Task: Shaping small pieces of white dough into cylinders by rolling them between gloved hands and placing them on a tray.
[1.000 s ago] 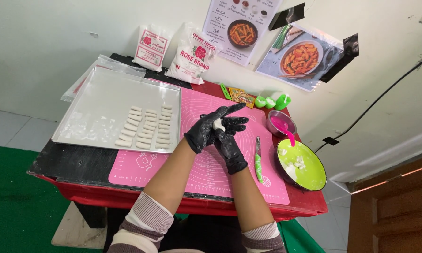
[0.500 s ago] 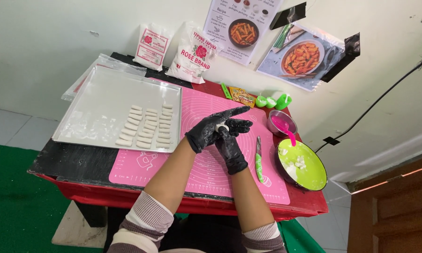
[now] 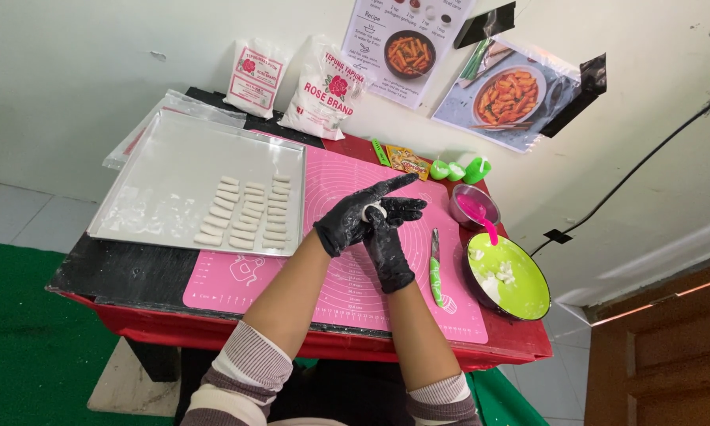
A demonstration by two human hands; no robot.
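Both my hands wear black gloves and meet above the pink silicone mat [image 3: 331, 276]. A small white lump of dough [image 3: 372, 210] is pressed between them. My left hand [image 3: 355, 219] lies over it with the forefinger stretched out to the right. My right hand [image 3: 390, 241] holds it from below, fingers curled. To the left, a metal tray [image 3: 158, 177] dusted with flour carries several short white dough sticks [image 3: 248, 213] laid in rows.
A green knife [image 3: 435, 267] lies on the mat's right side. Beyond it are a green bowl [image 3: 521, 292] with dough bits, a small metal bowl [image 3: 475, 207] with a pink spatula, green cups [image 3: 457, 170], two flour bags [image 3: 323, 87] and wall posters [image 3: 513, 91].
My hands stay in the same spot; the fingers shift slightly around the dough lump, with the left forefinger now stretched out over it.
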